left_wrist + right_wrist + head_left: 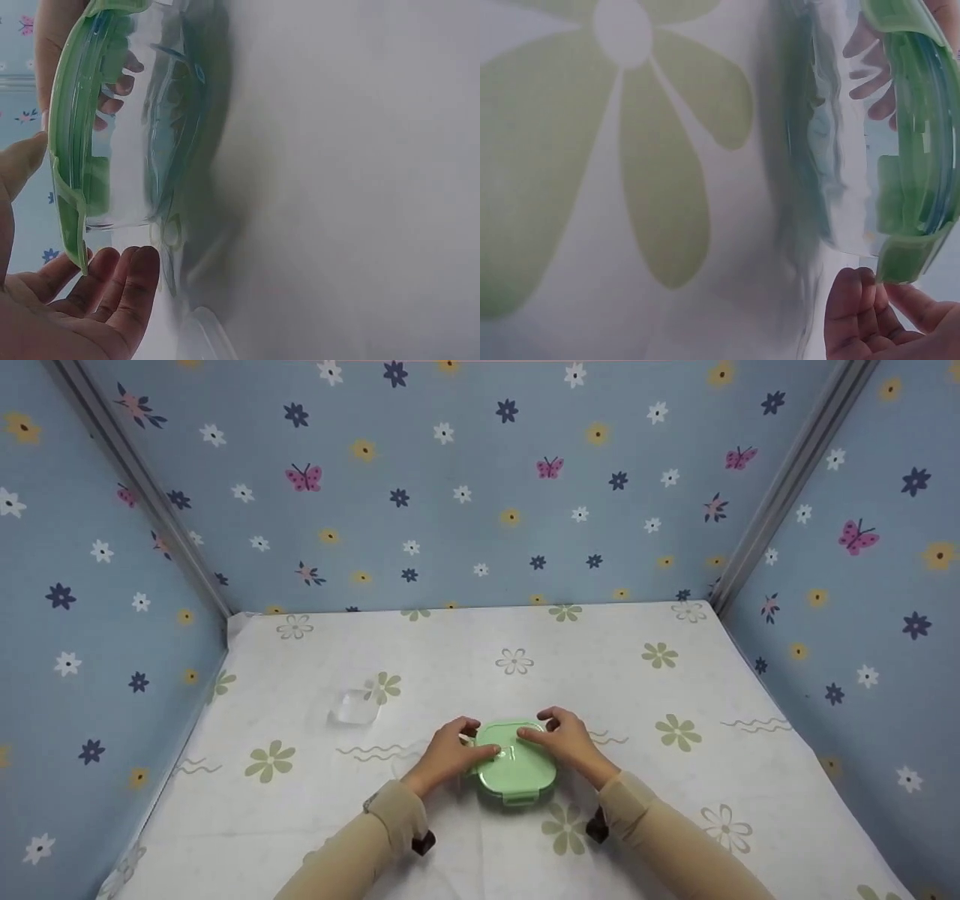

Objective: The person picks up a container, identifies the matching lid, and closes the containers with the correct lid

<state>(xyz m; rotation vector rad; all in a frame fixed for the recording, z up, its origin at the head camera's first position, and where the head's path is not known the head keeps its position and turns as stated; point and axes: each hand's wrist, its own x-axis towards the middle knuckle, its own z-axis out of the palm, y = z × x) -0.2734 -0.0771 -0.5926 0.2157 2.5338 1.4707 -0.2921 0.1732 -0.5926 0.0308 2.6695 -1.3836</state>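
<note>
A clear food container with a light green clip-on lid stands on the table between both hands. Its see-through body shows below the lid in both wrist views. My left hand has its thumb on top of the lid, with the fingers bent at the left side clip. From the other side, my right hand sets its thumb on the lid too, and its fingers curl by the right side clip. Whether the clips are fully fastened I cannot tell.
A small clear dish-like piece lies on the table to the left, behind the left hand. A white cloth with green flowers covers the table. Blue patterned panels enclose the back and both sides.
</note>
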